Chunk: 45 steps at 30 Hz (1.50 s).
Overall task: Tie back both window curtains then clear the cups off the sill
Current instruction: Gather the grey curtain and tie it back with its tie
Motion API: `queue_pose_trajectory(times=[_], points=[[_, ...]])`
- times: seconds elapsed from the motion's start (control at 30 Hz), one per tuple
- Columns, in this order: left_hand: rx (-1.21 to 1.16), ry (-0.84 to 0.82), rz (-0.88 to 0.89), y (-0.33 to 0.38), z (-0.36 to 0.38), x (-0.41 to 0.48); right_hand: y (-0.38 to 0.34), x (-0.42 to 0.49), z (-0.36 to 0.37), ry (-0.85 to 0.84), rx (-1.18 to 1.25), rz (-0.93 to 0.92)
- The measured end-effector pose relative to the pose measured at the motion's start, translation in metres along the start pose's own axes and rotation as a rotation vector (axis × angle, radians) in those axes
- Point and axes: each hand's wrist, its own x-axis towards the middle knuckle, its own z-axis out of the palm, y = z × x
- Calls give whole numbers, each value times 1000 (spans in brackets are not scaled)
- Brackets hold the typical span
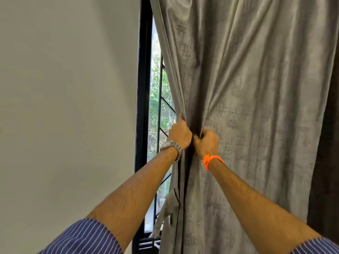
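A grey textured curtain (247,88) hangs over most of the window. My left hand (179,132), with a metal watch on the wrist, grips the curtain's left edge. My right hand (208,142), with an orange thread on the wrist, is closed on a bunch of the same fabric right beside it. The cloth is gathered into folds that fan upward from both fists. A loose strip of matching fabric (166,211) dangles below by the curtain's edge. No cups are in view, and the sill is mostly hidden.
A black window frame (143,107) with a grille (160,99) shows green trees outside. A plain pale wall (64,107) fills the left. A darker curtain or shadowed panel (326,162) hangs at the far right.
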Motion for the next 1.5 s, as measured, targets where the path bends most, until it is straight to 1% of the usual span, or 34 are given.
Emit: queue_pose_trajectory(times=[0.1,0.23,0.37,0.43,0.6,0.67,0.77,0.87,1.0,1.2,1.37,1.5], points=[[16,-56,17,7,0,3,-9,-3,0,-57,40,-29],[-24,-129,39,11,-1,7,-17,-6,-7,-121,62,-50],[-64,-178,36,10,-4,5,-21,-8,-14,-156,30,-84],[-134,-184,22,9,-5,5,-23,-8,-15,-181,10,-89],[-440,-163,-42,6,-3,1,-22,-9,-13,-201,34,-84],[-469,-160,-69,11,0,-3,-22,-10,-10,-200,38,-86],[-330,-91,-122,17,8,-6,-17,-12,-9,-195,20,-78],[-131,-17,-110,26,13,-6,-3,-14,-11,-191,57,-82],[25,-16,-58,44,23,-5,14,-11,-21,-143,37,-77],[62,-8,-29,66,49,5,31,4,-43,-126,-3,-67],[51,-4,36,83,68,13,47,20,-56,-107,-34,-69],[39,2,49,97,87,16,61,28,-70,-76,-42,-83]])
